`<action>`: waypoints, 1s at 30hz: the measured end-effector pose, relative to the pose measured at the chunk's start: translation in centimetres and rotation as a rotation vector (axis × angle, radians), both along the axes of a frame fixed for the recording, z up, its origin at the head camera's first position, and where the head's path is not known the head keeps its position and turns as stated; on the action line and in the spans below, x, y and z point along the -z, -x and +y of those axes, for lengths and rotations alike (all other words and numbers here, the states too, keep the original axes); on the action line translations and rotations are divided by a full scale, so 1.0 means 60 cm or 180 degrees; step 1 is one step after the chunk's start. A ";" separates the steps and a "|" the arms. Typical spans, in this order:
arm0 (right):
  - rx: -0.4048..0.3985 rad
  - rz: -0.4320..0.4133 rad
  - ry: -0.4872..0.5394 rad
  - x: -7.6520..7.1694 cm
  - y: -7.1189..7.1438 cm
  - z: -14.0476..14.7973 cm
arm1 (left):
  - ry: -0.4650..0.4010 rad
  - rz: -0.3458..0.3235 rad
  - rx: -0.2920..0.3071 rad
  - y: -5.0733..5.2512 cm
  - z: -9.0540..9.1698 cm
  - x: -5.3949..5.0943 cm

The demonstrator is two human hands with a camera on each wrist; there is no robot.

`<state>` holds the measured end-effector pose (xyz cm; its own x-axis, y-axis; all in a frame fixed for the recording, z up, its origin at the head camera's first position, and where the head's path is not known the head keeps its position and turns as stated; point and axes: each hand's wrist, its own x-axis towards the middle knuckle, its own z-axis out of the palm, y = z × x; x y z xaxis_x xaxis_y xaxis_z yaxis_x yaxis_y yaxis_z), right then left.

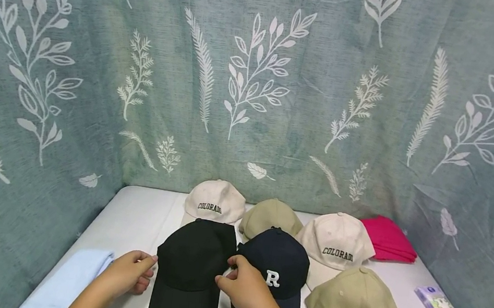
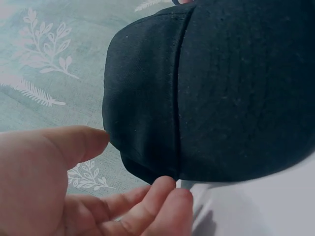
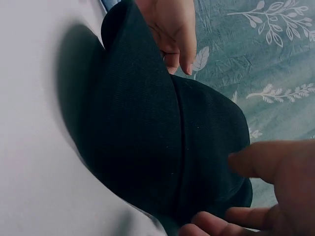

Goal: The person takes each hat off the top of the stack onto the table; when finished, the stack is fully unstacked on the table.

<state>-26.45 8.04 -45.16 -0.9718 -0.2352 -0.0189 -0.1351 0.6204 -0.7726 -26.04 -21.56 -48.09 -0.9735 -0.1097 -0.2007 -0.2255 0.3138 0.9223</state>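
Observation:
A plain black baseball cap (image 1: 194, 262) is between my two hands, its brim towards me. My left hand (image 1: 132, 270) holds it at the left side; in the left wrist view the thumb (image 2: 88, 142) meets the crown's edge and the fingertips (image 2: 165, 184) touch near the brim seam. On the opposite side my right hand (image 1: 249, 288) grips the cap, its thumb (image 3: 251, 160) against the crown in the right wrist view. Part of this hand covers a navy cap (image 1: 279, 258) with a white R.
Behind stand a cream COLORADO cap (image 1: 217, 197), a plain khaki cap (image 1: 272, 215) and another cream cap (image 1: 335, 235). A khaki COLORADO cap (image 1: 355, 306) sits at right, near a small purple packet (image 1: 436, 303). Red folded cloth (image 1: 388, 239) and light-blue cloth (image 1: 68, 281) lie at the sides.

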 end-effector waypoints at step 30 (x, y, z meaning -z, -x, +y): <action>-0.0020 0.0122 -0.0540 -0.130 0.183 -0.003 | 0.0960 -0.0177 0.0786 0.171 -0.034 -0.102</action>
<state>-37.45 7.88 -37.36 -0.9711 -0.2378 -0.0217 -0.1668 0.7405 -0.6510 -36.29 -23.58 -41.97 -0.9665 0.0643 -0.2485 -0.1564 0.6199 0.7690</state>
